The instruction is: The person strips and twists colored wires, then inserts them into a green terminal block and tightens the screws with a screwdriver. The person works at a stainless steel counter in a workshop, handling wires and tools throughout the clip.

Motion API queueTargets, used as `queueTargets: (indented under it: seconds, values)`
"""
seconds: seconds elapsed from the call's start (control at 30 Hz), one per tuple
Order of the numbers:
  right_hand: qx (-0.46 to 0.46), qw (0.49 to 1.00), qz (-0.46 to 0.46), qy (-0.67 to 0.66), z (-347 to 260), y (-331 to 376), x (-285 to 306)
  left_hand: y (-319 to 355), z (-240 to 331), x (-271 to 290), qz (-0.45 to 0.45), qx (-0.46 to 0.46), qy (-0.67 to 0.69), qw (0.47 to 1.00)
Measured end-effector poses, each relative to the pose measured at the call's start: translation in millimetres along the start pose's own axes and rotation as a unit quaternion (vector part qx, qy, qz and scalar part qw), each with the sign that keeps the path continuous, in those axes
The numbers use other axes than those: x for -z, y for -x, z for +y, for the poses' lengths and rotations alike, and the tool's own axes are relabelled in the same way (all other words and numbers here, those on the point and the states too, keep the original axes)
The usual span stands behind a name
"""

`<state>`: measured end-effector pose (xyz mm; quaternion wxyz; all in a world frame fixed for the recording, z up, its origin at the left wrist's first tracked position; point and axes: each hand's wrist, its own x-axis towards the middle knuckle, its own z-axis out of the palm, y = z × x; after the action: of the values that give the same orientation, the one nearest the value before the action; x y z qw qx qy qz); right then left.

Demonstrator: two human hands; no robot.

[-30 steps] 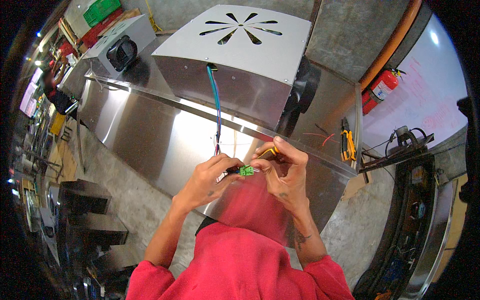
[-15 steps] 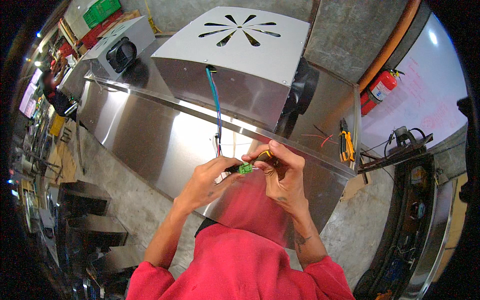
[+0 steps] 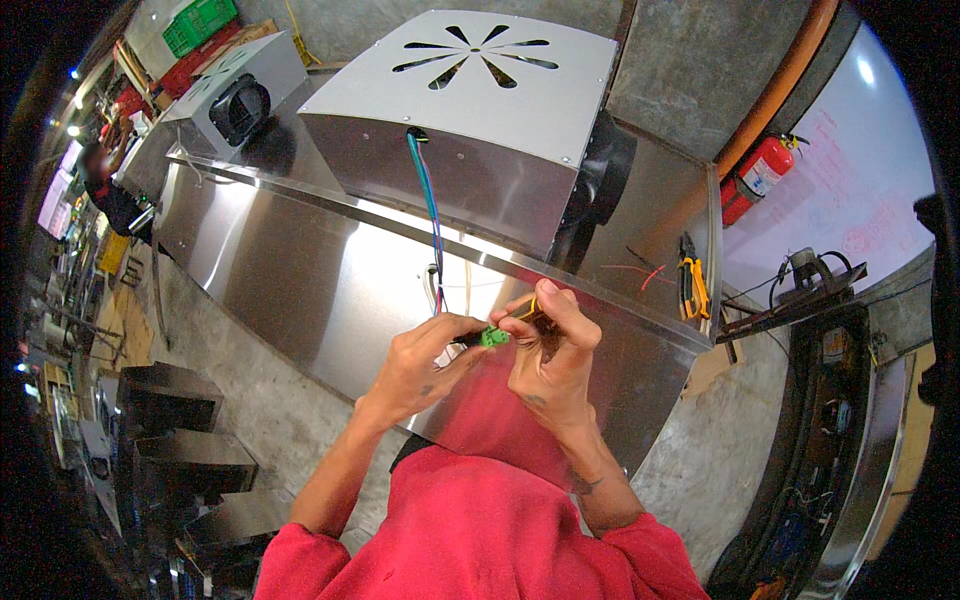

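My left hand pinches a small green terminal block connector between thumb and fingers. Blue, red and dark wires come down toward that hand from a hole in a metal box with a white top. My right hand is closed round a screwdriver with a yellow and dark handle. Its fingertips are right beside the connector. The screwdriver's tip is hidden by the fingers, so I cannot tell whether it touches the connector.
A shiny metal bench with a raised ledge lies under my hands. Orange-handled pliers and loose wire pieces rest at the right. A second metal box stands at the far left. A fire extinguisher is beyond the bench; another person is far left.
My right hand has turned and shifted slightly left and down, with the screwdriver handle tilted differently. My left hand still holds the connector in nearly the same place.
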<state>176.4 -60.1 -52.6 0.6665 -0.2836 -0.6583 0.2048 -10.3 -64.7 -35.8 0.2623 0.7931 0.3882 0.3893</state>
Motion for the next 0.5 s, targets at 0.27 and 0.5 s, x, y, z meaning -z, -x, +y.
queueTargets:
  seconds: [0.27,0.5]
  values:
    - [0.019,0.996,0.029,0.079,-4.4,1.7,-6.0,1.2,-2.0,-6.4,0.012,-0.009,-0.008,1.0]
    - [0.019,0.995,0.053,0.088,-11.5,0.4,-10.6,2.5,0.8,-5.8,0.013,-0.011,-0.008,1.0]
